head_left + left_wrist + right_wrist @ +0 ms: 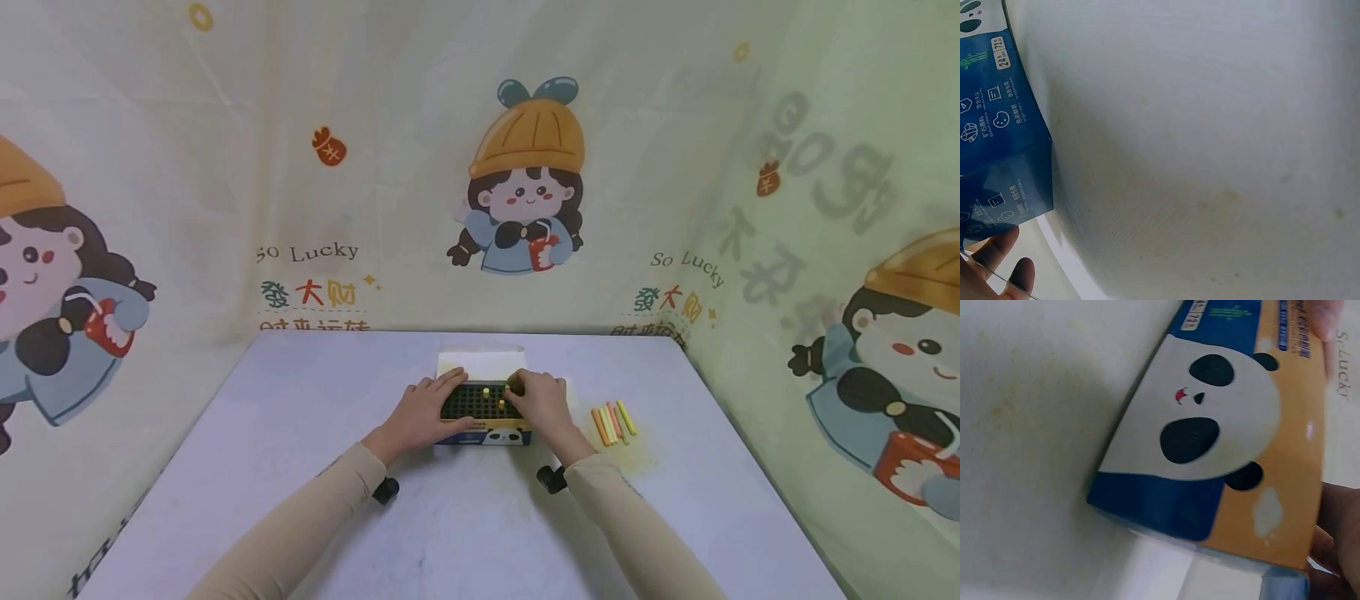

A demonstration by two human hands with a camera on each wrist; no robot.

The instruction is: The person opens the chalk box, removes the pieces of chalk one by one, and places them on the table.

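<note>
A chalk box [491, 437] with a panda on its front stands on the table, its black top full of round holes. A few yellow chalk sticks [486, 392] poke up from the holes. My left hand [420, 417] grips the box's left side, thumb along the front edge and fingers toward the back. At the right rear of the holes, my right hand [542, 407] pinches a yellow chalk stick [507, 387], mostly hidden by the fingers. The right wrist view shows the panda front [1235, 425] close up; the left wrist view shows the box's blue corner [1004, 131].
Behind the holes the box's white lid flap [482, 363] stands raised. Several loose chalk sticks [606, 423], orange, white, pink and yellow, lie on the white table [300, 467] to the right. A printed cloth [405, 167] hangs around the table's back and sides.
</note>
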